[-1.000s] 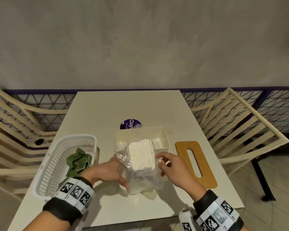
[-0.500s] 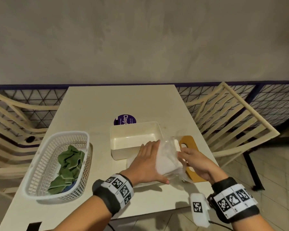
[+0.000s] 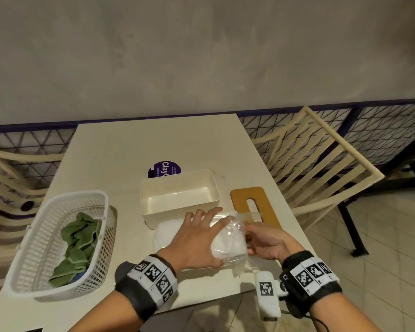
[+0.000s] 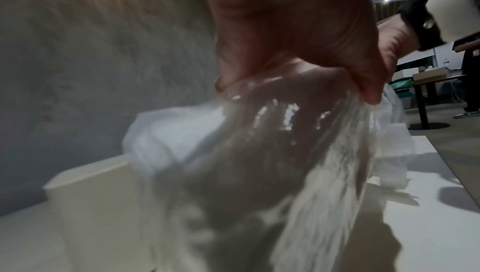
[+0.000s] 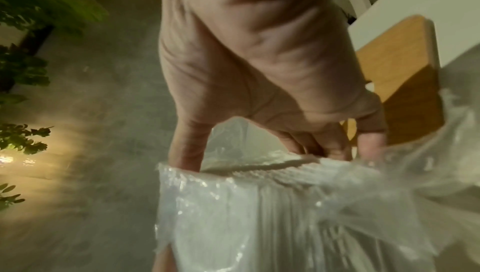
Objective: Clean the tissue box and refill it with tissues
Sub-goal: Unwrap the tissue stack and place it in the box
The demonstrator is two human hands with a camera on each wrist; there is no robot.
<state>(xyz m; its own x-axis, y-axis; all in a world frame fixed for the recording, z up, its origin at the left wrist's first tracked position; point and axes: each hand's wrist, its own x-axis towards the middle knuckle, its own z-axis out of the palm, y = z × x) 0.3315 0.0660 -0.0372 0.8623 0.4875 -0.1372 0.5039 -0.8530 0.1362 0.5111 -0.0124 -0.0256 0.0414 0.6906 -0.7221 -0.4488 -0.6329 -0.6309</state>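
The cream tissue box (image 3: pixel 180 195) stands open and empty mid-table, its wooden slotted lid (image 3: pixel 254 207) flat to its right. A tissue pack (image 3: pixel 228 245) in clear plastic wrap lies on the table just in front of the box. My left hand (image 3: pixel 201 238) lies across its top with fingers straight and spread, and its thumb runs along the near side. In the left wrist view the palm (image 4: pixel 285 30) sits over the wrapped pack (image 4: pixel 259 153). My right hand (image 3: pixel 256 238) grips the wrap at the pack's right end. In the right wrist view its fingers (image 5: pixel 335 149) curl into the wrap's (image 5: pixel 259 204) open end.
A white plastic basket (image 3: pixel 82 195) holding a green cloth (image 3: pixel 79 243) sits at the table's left. A purple round sticker (image 3: pixel 164 168) lies behind the box. Cream slatted chairs (image 3: pixel 321 168) flank the table (image 3: pixel 130 152). The near table edge runs right under my wrists.
The pack, held upright above the box a second ago, now lies on the table in front of it. My left hand moved onto its top. My right hand shifted to its right end.
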